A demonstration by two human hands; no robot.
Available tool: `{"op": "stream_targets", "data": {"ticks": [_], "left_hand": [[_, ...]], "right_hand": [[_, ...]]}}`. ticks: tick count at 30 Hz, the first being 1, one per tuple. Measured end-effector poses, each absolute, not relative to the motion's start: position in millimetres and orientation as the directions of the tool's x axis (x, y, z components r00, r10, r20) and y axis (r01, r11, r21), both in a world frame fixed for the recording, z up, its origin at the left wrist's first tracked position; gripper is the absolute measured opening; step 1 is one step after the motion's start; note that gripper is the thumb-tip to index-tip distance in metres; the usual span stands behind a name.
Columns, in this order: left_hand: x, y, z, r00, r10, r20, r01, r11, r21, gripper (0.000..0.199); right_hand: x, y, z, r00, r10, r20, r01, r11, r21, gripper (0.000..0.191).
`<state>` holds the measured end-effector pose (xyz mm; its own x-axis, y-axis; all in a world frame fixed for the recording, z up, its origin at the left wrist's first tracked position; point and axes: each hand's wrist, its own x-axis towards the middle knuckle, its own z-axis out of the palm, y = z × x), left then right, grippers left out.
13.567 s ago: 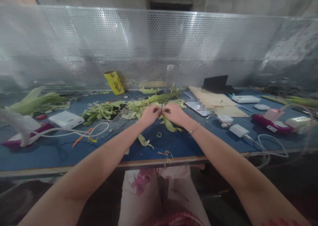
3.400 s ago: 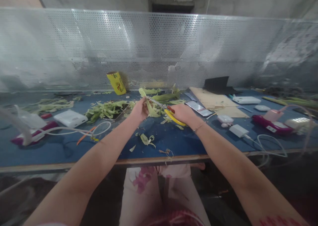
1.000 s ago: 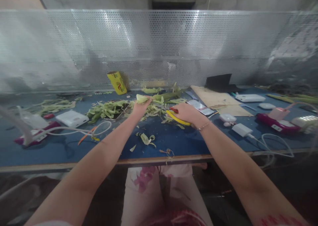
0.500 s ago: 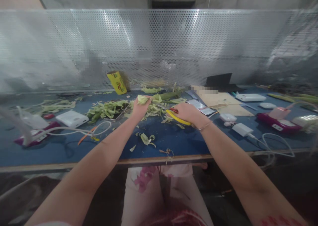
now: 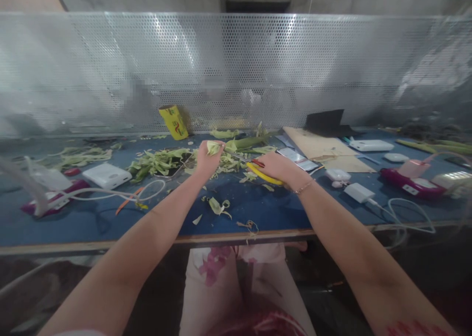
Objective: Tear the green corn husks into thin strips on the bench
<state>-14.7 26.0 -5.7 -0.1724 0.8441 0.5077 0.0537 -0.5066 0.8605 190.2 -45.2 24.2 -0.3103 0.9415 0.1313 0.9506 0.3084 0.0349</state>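
Note:
My left hand (image 5: pixel 209 158) is closed around a pale green leaf (image 5: pixel 213 148), part of which shows above the fingers. My right hand (image 5: pixel 277 166) grips scissors with a yellow and red handle (image 5: pixel 266 175). Their metal blades (image 5: pixel 238 157) point left and reach to the fingers of my left hand; whether they touch the leaf I cannot tell. Just beyond the blades lies a longer green leafy piece (image 5: pixel 249 142). Leaf scraps (image 5: pixel 232 165) lie under and between both hands. A larger heap of cut leaves (image 5: pixel 158 163) rests left of my left hand.
A yellow packet (image 5: pixel 174 122) leans near the perforated metal screen (image 5: pixel 250 55) behind the blue table (image 5: pixel 273 210). White power banks (image 5: pixel 106 176), cables, and purple power strips (image 5: pixel 413 183) sit on both sides. Brown cardboard (image 5: pixel 320 146) and a phone-like slab (image 5: pixel 297 159) lie right of centre.
Almost nothing differs. The pale leaf in my left hand has tilted slightly and shows a little less; both hands stay in nearly the same place.

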Motion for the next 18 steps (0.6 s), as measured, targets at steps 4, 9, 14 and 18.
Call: {"op": "stream_targets", "data": {"ticks": [4,9,14,18], "left_hand": [[-18.9,30.1,-5.5,-0.098,0.777,0.621,0.243,-0.587,0.772,0.007],[-24.4,38.3,-8.7,-0.217,0.810,0.545,0.193,-0.512,0.837,0.018],[-22.1,42.9,-11.4,-0.238,0.865,0.441,0.035,-0.446,0.894,0.019],[-13.9,34.5,-8.2,-0.106,0.941,0.321,-0.150,-0.335,0.930,0.020]], "right_hand": [[191.8,-43.7,22.5,-0.276,0.956,0.097,0.960,0.270,0.077,0.047],[204.6,-37.6,22.6,-0.186,0.975,0.120,0.982,0.183,0.035,0.051],[219.9,-25.4,14.8,-0.051,0.989,0.137,0.998,0.047,0.030,0.048],[221.5,-18.3,5.0,-0.018,0.997,0.077,0.999,0.015,0.030,0.048]]}}
